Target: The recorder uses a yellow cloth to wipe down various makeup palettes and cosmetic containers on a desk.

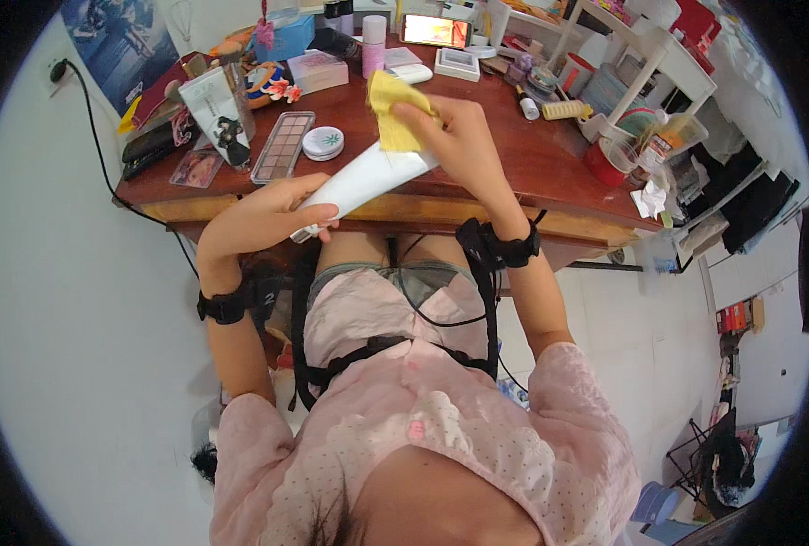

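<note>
My left hand [275, 215] grips a white squeeze tube [367, 183] near its lower-left end, thumb on top and fingertips showing beneath. The tube slants up to the right above the desk's front edge. My right hand [459, 133] pinches a yellow cloth [398, 112] between thumb and fingers. That cloth lies against the upper end of the tube and covers part of it. Left of the tube, a round white compact [322, 142] rests beside an eyeshadow palette [283, 147] with several pans.
Makeup items crowd the back of the reddish-brown desk [534, 164], among them a pink bottle [374, 48]. A lit phone [436, 31] stands there. A printed white tube [215, 112] is at left; a red cup [609, 162] and a white shelf [650, 54] are at right.
</note>
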A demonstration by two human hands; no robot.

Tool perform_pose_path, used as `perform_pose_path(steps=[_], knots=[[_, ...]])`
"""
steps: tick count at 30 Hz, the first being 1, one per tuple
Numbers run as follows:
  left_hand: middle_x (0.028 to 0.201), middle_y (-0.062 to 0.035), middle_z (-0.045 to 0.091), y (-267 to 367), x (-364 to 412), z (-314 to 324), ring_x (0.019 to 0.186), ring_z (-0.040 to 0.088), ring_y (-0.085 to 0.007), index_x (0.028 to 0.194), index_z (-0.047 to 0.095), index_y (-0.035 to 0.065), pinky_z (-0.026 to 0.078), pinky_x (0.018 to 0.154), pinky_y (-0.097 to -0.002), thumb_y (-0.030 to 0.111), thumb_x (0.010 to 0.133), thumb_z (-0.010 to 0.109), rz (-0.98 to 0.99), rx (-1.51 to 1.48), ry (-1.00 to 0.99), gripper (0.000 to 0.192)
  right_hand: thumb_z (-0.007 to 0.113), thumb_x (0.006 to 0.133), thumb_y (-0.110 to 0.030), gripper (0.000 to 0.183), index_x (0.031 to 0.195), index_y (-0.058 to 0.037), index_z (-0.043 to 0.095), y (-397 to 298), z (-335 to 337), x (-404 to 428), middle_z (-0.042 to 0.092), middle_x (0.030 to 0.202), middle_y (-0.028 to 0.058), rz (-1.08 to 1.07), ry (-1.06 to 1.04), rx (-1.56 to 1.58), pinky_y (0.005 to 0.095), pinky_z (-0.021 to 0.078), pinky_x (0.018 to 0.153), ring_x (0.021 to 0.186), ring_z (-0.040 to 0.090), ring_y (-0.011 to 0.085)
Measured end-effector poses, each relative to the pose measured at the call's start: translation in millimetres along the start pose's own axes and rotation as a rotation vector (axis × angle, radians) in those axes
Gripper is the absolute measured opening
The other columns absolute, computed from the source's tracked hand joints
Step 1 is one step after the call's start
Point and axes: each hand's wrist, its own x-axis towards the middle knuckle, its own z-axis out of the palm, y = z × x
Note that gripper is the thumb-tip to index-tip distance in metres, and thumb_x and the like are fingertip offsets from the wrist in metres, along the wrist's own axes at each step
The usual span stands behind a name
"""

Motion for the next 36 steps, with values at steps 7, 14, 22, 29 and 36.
perform_pose_path(steps=[7, 14, 22, 29, 36], knots=[[0.109, -0.0072, 0.059, 4, -63, -33, 0.104, 0.052, -0.0132, 0.12, 0.048, -0.0004, 0.039, 0.093, -0.0286, 0.013, 0.089, 0.057, 0.105, -0.004, 0.568, 0.035, 0.054, 0.093, -0.033, 0.038, 0.081, 0.0015, 0.064, -14, 17, 21, 0.057, 0.057, 0.0026, 0.212, 0.006, 0.468, 0.0209, 0.0385, 0.04, 0.043, 0.051, 0.007], [0.111, -0.0113, 0.062, -23, -92, -64, 0.102, 0.056, -0.0154, 0.109, 0.055, -0.0005, 0.04, 0.093, -0.0292, 0.005, 0.083, 0.062, 0.174, 0.09, 0.925, 0.027, 0.055, 0.092, -0.031, 0.038, 0.078, 0.0038, 0.063, -23, 73, 29, 0.057, 0.057, 0.0029, 0.194, -0.278, 0.458, 0.0226, 0.0401, 0.04, 0.044, 0.051, 0.0075], [0.09, -0.0129, 0.066, -76, -48, -88, 0.077, 0.061, -0.0152, 0.109, 0.055, -0.0045, 0.047, 0.069, -0.029, 0.01, 0.079, 0.068, -0.084, 0.348, 1.075, 0.036, 0.056, 0.091, -0.03, 0.038, 0.077, 0.0043, 0.062, -34, 113, 36, 0.056, 0.057, 0.004, 0.23, -0.418, 0.45, 0.0246, 0.0408, 0.042, 0.043, 0.051, 0.008], [0.088, -0.0128, 0.066, -88, -27, -89, 0.071, 0.06, -0.0154, 0.11, 0.055, -0.0038, 0.047, 0.066, -0.0295, 0.013, 0.078, 0.068, 0.042, 0.378, 1.191, 0.039, 0.055, 0.091, -0.03, 0.038, 0.077, 0.0045, 0.063, -23, 109, 32, 0.056, 0.057, 0.0032, 0.263, -0.437, 0.453, 0.0235, 0.0408, 0.042, 0.043, 0.051, 0.0075], [0.104, -0.0149, 0.064, -79, -27, -86, 0.09, 0.062, -0.0187, 0.116, 0.052, -0.0045, 0.048, 0.079, -0.0297, 0.015, 0.079, 0.069, -0.269, 0.508, 1.053, 0.044, 0.055, 0.092, -0.033, 0.039, 0.081, 0.0038, 0.064, -17, 115, 29, 0.057, 0.059, 0.0032, 0.26, -0.485, 0.503, 0.0221, 0.0404, 0.042, 0.044, 0.052, 0.0074]])
